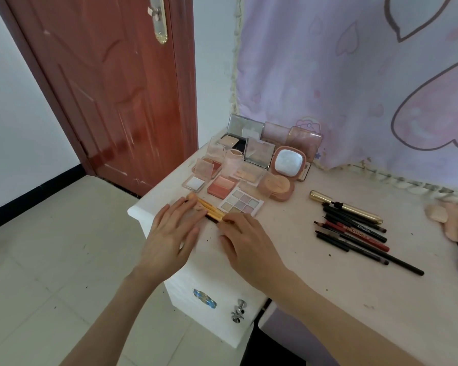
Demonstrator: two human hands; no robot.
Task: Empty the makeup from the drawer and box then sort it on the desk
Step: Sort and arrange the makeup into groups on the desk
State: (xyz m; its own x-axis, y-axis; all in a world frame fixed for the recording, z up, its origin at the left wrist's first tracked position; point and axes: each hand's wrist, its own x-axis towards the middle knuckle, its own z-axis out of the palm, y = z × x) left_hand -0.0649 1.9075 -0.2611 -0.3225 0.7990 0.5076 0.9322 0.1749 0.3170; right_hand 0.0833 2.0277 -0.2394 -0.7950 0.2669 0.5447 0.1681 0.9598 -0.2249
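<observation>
A bundle of orange-handled makeup brushes (212,211) lies near the left end of the white desk (315,260). My left hand (173,231) rests flat on their left end, fingers spread. My right hand (246,241) touches their right end with its fingertips. Just behind them lies a nine-pan eyeshadow palette (241,204). Further back stand several open compacts and blush pans (249,159), among them a round pink compact with a mirror (288,162). To the right, several dark pencils and liners (354,233) lie in a row beside a gold tube (347,206).
Peach powder puffs (450,220) lie at the desk's right edge. A shut drawer with a crystal knob (205,298) sits below the left desk end. A red-brown door (111,83) stands to the left, and a lilac cloth (354,75) hangs behind the desk.
</observation>
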